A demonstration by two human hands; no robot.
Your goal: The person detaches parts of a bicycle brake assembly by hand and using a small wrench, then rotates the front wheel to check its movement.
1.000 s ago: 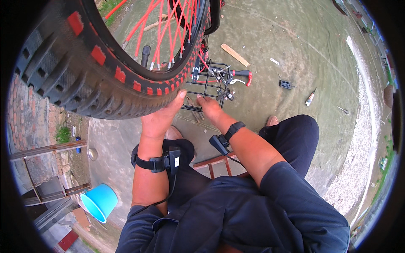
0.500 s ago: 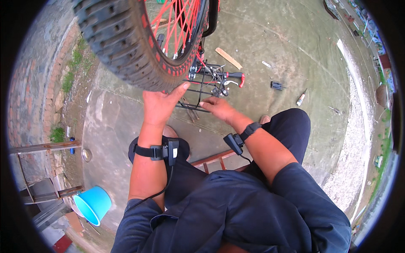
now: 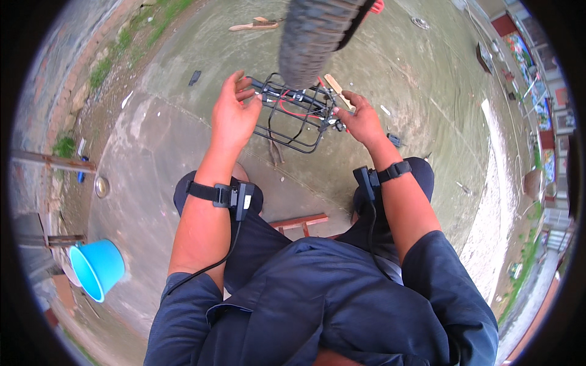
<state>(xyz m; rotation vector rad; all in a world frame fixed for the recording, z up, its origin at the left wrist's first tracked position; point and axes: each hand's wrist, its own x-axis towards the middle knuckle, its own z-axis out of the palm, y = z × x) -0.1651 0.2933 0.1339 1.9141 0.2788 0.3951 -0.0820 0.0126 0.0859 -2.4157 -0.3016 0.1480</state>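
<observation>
A knobby bicycle tire (image 3: 314, 33) hangs at top centre above a black wire rack (image 3: 312, 148), with red cables and handlebar parts among and behind its bars. My left hand (image 3: 235, 116) is at the rack's left, just below the tire, with fingers curved and apart. My right hand (image 3: 364, 122) is by the handlebar parts at the rack's right, thumb and fingers apart. I cannot tell whether either hand's fingertips touch the metal.
A wooden-handled brush (image 3: 247, 27), a thin wood piece (image 3: 332, 84) and a small black tool (image 3: 394, 139) lie on the ground. A reddish frame (image 3: 308, 219) is between my legs. At left are a blue bucket (image 3: 97, 268) and a rusty metal frame (image 3: 52, 160) by a wall.
The tire appears higher and more end-on, as the view shifts. My left hand has come away from the tire with its fingers spread; my right hand has moved up and rightward along the rack.
</observation>
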